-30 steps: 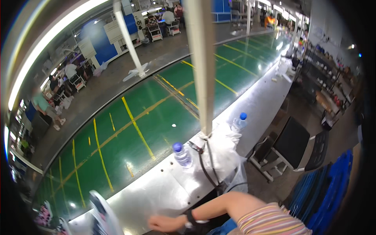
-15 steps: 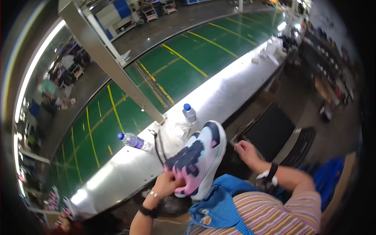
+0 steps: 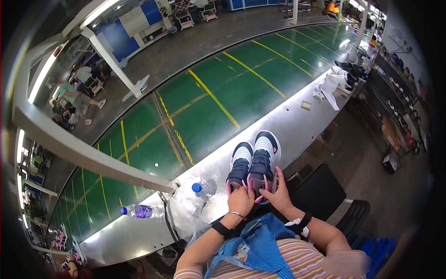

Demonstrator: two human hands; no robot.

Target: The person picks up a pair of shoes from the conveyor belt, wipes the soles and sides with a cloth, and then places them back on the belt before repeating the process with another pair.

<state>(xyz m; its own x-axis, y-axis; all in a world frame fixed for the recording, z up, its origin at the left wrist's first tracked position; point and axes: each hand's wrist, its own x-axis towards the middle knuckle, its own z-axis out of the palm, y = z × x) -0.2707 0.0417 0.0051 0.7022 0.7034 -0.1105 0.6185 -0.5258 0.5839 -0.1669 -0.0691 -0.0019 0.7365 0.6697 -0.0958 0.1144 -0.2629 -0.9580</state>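
Note:
A pair of sneakers in navy, white and pale blue with pink collars is side by side over the metal ledge, toes pointing away from me. My left hand [image 3: 241,200] is closed at the heel end of the left sneaker [image 3: 240,163], its fingers by the collars where the two shoes meet. My right hand [image 3: 278,192] grips the heel of the right sneaker [image 3: 263,157], thumb at the collar and forefinger along its outer side. The hands partly cover both heels.
The metal ledge [image 3: 283,122] borders a green conveyor belt [image 3: 213,111] with yellow lines. Left of the sneakers are crumpled clear plastic [image 3: 186,211] and two blue-capped bottles [image 3: 141,211], by a slanted metal post [image 3: 102,151]. A black chair [image 3: 320,193] stands at right; white shoes [image 3: 341,79] lie farther along.
The sneakers have swung upright from a tilted hold and now point away side by side. My right hand has come from the right onto the right sneaker. My view has shifted.

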